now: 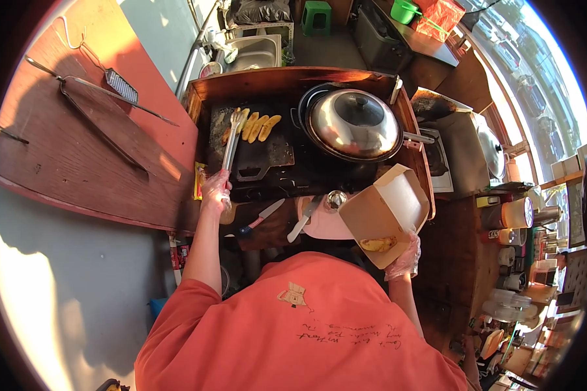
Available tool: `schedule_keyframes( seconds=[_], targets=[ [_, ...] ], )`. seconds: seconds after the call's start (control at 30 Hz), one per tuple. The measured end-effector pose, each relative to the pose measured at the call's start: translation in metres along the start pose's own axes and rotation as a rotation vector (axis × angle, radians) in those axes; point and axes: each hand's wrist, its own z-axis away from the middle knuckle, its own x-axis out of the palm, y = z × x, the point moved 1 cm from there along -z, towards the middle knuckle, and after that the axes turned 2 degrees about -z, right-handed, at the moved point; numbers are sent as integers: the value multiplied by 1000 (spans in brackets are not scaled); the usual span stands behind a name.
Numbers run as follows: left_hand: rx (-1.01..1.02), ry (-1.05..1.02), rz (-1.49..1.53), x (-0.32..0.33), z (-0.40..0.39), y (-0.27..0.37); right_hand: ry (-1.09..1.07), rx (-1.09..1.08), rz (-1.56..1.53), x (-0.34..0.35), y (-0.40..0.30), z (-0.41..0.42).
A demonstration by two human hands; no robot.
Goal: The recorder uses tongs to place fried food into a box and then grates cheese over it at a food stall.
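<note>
My left hand (217,189), in a clear plastic glove, grips a pair of metal tongs (231,145). The tongs' tips lie over the leftmost of several browned bananas (256,128) on a flat black griddle plate (269,159); whether they pinch one is hard to tell. Held up by my gloved right hand (404,258) is an open brown cardboard takeaway box (367,215) with a browned banana piece (378,244) inside at its near end. Below the griddle lie a knife with a dark handle (266,213) and one with a white handle (298,229).
A large wok with a domed metal lid (357,122) stands right of the griddle. A wooden surround (293,76) borders the stove. A pink board (323,226) and a shiny round metal thing (335,200) sit near the box. Skewers and a grater (121,86) are at left.
</note>
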Motion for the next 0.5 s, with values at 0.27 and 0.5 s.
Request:
schedule_keyframes(
  seconds=[0.27,0.5],
  targets=[
    [1113,387,-1380,-1,49,42,-25,50,-54,7,-7,6],
    [1123,502,-1748,3,78,44,-153,92,-63,12,-3,-6]
  ],
)
